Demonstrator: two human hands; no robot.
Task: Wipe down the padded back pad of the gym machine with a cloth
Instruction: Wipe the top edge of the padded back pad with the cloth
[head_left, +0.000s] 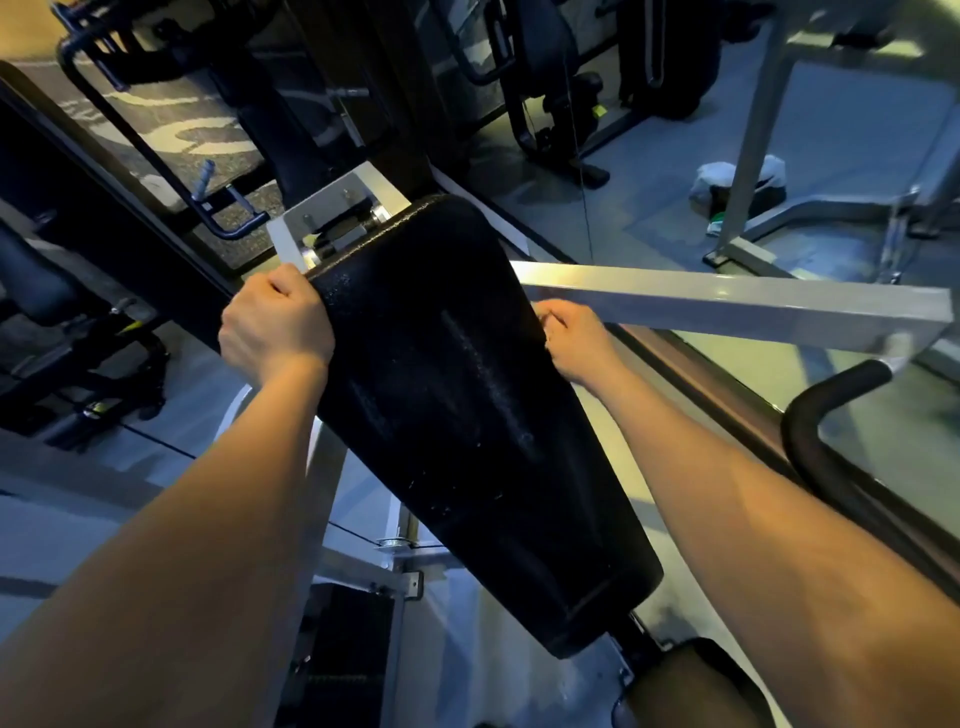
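Observation:
The black padded back pad (457, 395) runs from the upper middle down to the lower right, with faint pale streaks along its surface. My left hand (275, 327) grips the pad's upper left edge, fingers curled round it. My right hand (571, 338) holds the upper right edge, thumb and fingers pinched at the rim. I cannot make out a cloth against the black surface. A silver bracket (332, 218) holds the pad's top end.
A silver square bar (727, 306) runs right from behind the pad. A black curved handle (810, 415) stands at the right. Dark machines (550, 98) fill the back. A white bundle (737, 179) lies on the grey floor behind a silver post.

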